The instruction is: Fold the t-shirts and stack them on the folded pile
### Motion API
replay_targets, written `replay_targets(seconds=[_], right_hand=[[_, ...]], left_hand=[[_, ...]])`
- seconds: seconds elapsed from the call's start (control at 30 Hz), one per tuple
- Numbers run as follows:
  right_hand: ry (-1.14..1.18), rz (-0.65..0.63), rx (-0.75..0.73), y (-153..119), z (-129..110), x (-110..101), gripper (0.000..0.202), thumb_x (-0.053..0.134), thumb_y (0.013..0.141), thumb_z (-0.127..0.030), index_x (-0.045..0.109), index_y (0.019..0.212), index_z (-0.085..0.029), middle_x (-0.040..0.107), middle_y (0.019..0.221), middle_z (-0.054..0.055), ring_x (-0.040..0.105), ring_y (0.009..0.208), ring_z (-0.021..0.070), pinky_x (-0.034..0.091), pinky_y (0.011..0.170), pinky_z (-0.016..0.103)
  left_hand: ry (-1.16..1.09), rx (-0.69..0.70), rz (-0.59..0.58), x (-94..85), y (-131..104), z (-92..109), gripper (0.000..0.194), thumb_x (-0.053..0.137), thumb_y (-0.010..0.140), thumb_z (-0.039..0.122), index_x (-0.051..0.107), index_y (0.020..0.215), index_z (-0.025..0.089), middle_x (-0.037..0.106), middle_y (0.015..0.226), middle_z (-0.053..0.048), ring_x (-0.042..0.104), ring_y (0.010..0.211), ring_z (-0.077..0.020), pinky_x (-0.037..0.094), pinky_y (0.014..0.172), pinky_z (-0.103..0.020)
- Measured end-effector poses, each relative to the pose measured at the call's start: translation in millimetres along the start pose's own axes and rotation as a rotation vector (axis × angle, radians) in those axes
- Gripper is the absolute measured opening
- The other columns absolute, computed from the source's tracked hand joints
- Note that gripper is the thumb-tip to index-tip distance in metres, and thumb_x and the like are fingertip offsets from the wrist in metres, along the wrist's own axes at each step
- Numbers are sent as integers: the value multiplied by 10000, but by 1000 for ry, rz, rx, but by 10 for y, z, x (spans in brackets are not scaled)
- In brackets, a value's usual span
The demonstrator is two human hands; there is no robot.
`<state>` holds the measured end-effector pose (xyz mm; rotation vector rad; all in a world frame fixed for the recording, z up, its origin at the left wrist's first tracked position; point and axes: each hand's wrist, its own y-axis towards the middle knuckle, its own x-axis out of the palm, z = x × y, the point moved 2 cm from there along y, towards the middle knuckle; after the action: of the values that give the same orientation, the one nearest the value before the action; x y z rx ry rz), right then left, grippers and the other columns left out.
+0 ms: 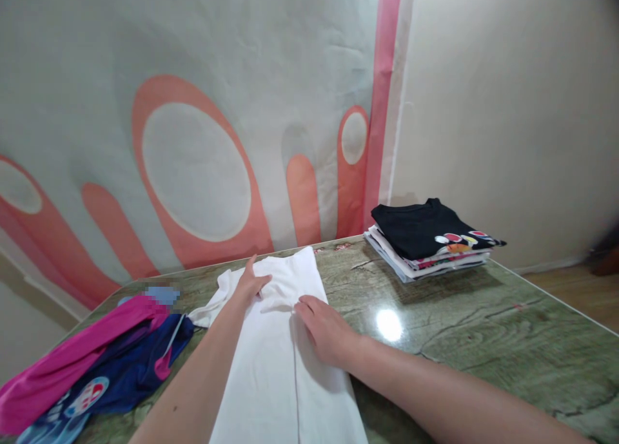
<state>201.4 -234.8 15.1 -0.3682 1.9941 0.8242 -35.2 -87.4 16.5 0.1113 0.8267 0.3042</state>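
Note:
A white garment, which looks like a shirt point(271, 379), lies lengthwise on the table before me, one side folded over so that an edge runs down its length. Near its far end my left hand point(251, 284) rests on the cloth, thumb and a finger spread apart. My right hand point(326, 328) is closed at the folded edge on the right, its fingertips pressed on wrinkled fabric. A sleeve-like part of the white shirt sticks out to the left of my left hand. The undersides of both hands are hidden.
A stack of folded clothes point(428, 263) sits at the back right, topped by a black T-shirt point(416, 228). Loose pink and navy clothing point(120, 373) lies at the left. The marbled green table point(483, 341) meets a patterned wall covering point(314, 44) behind.

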Motion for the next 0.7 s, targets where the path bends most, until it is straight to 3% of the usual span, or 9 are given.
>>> replay_targets(seconds=[0.07, 0.13, 0.17, 0.23, 0.3, 0.37, 0.47, 0.57, 0.7], right_hand=[[-20, -5, 33, 6, 36, 17, 476, 468, 801, -39, 483, 1273, -98, 503, 1307, 170, 442, 1233, 257, 387, 1021, 391], [-41, -18, 29, 7, 18, 21, 486, 463, 815, -56, 468, 1300, -83, 493, 1326, 180, 439, 1238, 265, 371, 1043, 404], [-49, -23, 14, 7, -1, 22, 495, 463, 821, -66, 457, 1316, -78, 489, 1337, 181, 434, 1244, 266, 359, 1056, 408], [-60, -33, -21, 6, -42, 27, 507, 467, 830, -87, 443, 1336, -77, 487, 1348, 177, 428, 1250, 265, 339, 1075, 405], [-71, -48, -31, 8, -66, 40, 490, 465, 836, -101, 458, 1326, -82, 507, 1331, 164, 453, 1218, 263, 349, 1064, 392], [-84, -65, -16, 14, -73, 57, 458, 459, 841, -108, 489, 1297, -91, 541, 1289, 149, 489, 1159, 262, 374, 1033, 380], [-97, -81, -5, 33, -68, 71, 417, 471, 832, -118, 532, 1244, -100, 577, 1221, 136, 515, 1095, 260, 387, 1004, 373], [-92, -72, -13, 56, -55, 50, 414, 496, 808, -120, 545, 1219, -94, 586, 1194, 138, 519, 1076, 257, 377, 1006, 371], [-40, -49, -15, 84, -17, 14, 424, 510, 793, -112, 547, 1215, -109, 600, 1165, 124, 533, 1042, 238, 399, 955, 344]], left_hand=[[159, 103, 104, -1, -75, 120, 618, 673, 739, 149, 481, 1326, 173, 578, 1233, -141, 536, 1195, -294, 450, 975, -437], [276, 260, 139, 91, -154, 324, 504, 541, 803, 108, 523, 1302, 178, 465, 1393, -141, 400, 1335, -280, 333, 1097, -438], [319, 353, 73, 185, -192, 445, 467, 465, 840, 101, 536, 1295, 179, 435, 1433, -126, 372, 1359, -250, 292, 1129, -409], [407, 518, -165, 443, -268, 675, 449, 366, 894, 124, 531, 1310, 163, 447, 1447, -110, 377, 1362, -197, 272, 1144, -348], [454, 575, -376, 709, -333, 834, 463, 366, 920, 199, 478, 1365, 139, 445, 1460, -122, 364, 1376, -196, 279, 1140, -356], [478, 579, -452, 915, -372, 911, 498, 392, 924, 266, 430, 1406, 147, 408, 1488, -130, 338, 1394, -226, 263, 1141, -433], [478, 619, -500, 1079, -368, 909, 508, 376, 940, 314, 387, 1438, 210, 333, 1534, -89, 275, 1424, -237, 168, 1146, -541], [397, 616, -428, 1072, -209, 863, 509, 401, 934, 298, 392, 1438, 230, 309, 1548, -58, 274, 1424, -208, 199, 1152, -487], [332, 439, -196, 981, 242, 834, 446, 372, 928, 184, 517, 1346, 138, 517, 1403, -122, 451, 1306, -200, 316, 1105, -374]])
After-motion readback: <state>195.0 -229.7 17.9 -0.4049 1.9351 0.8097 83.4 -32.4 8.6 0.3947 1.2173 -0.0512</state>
